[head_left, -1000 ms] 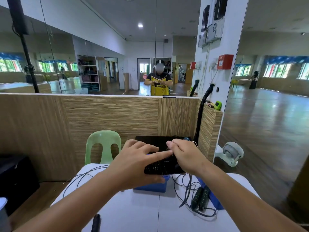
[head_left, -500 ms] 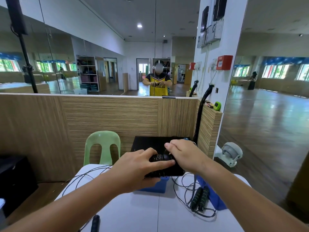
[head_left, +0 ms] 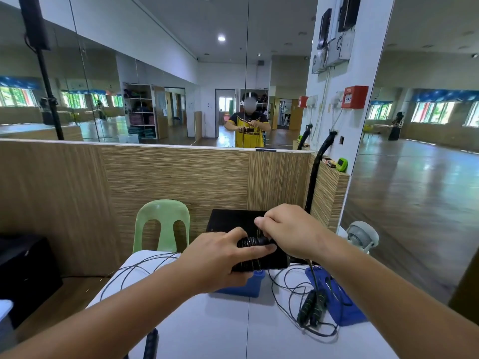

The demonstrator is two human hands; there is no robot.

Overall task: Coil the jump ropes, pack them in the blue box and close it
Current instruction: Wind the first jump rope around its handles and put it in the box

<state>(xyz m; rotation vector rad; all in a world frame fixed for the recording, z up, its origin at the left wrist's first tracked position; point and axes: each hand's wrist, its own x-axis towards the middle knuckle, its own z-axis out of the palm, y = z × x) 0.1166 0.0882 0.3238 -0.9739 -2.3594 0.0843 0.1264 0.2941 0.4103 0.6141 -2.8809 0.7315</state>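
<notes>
1. Jump rope (head_left: 251,241) up off the bench, its black ribbed handles side by side with thin cord wound round them, held between both hands above the blue box.
2. Left hand (head_left: 220,257) wrapped round the handle bundle from the near side, fingers curled over it.
3. Right hand (head_left: 287,231) at the far right end of the bundle, fingers curled, pinching the thin cord just above the handles.
4. Loose cord (head_left: 140,270) lying in wide loops across the left part of the bench and over its edge.
5. Second jump rope (head_left: 311,307) at the right, green-and-black handles together, partly on the blue lid, its cord in slack loops around them.
6. Lone black handle (head_left: 151,343) at the near edge.
7. White bench (head_left: 207,327) set before a wood panel wall (head_left: 155,182), with a mirror (head_left: 155,86) above it.
8. Green plastic chair (head_left: 162,224) between bench and panel; white fan (head_left: 361,235) on the wooden floor at the right.
9. Blue box (head_left: 246,285) on the bench just under the left hand, lid off, contents hidden by that hand.
10. Blue lid (head_left: 337,301) flat on the bench, right of the box and apart from it.
</notes>
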